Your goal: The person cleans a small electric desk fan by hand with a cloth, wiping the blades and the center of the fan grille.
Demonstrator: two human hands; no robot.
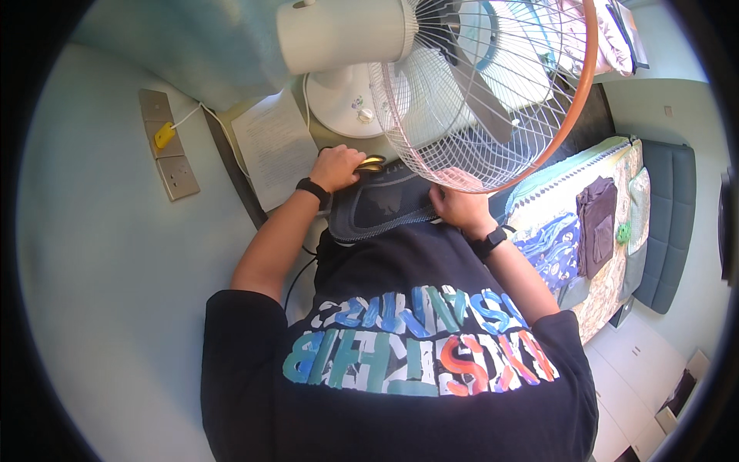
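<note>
My left hand [337,169], a black band on its wrist, is closed around a pair of scissors with black and yellow handles [372,163]; the hand covers part of them. Just below the scissors lies a flat, dark grey pouch [385,203] with a mesh-like edge, against the front of my black shirt. My right hand [462,206], wearing a dark watch, grips the pouch at its right side, the thumb near its edge. The wire cage of the fan partly hides those right fingers.
A white fan [346,35] with an orange-rimmed cage leans over the desk, close above my right hand. Printed paper [275,146] lies left of it. A yellow plug [165,135] sits in the wall socket. Folded clothes [596,227] lie on a bed at right.
</note>
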